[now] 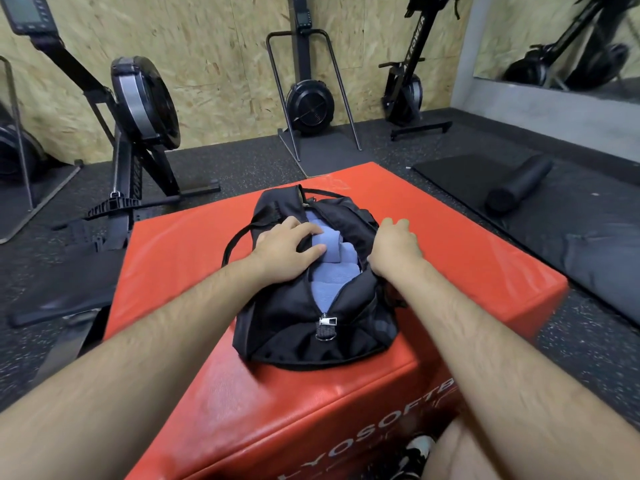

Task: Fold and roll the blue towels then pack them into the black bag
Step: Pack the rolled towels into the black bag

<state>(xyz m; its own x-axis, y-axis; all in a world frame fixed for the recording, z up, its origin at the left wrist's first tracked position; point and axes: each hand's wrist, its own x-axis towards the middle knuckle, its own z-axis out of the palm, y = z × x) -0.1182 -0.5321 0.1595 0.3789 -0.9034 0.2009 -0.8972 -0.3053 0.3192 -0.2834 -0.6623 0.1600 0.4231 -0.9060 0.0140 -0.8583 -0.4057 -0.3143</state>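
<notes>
- Presses down with the spread, nearly straight fingers (306, 232) of the left hand (287, 245) on the top roll of the blue towels (334, 247), thumb touching the roll's near side.
- Bends the fingers (393, 224) of the right hand (394, 245) over the right rim of the black bag (287, 317) (tips hidden and blurred, so cannot tell whether gripping the cloth or only resting there).
- Between the two hands, inside the open bag: more rolled towels, packed below and nearer than the top roll.
- Zipped only at the near end, with the silver zip pull (326, 323) lying there.
- Under the bag: a red padded box (485, 265).
- Beyond, against the chipboard wall (221, 64): rowing machines (145, 109) stood upright.
- At right, on a dark mat (460, 174): a black foam roller (519, 183).
</notes>
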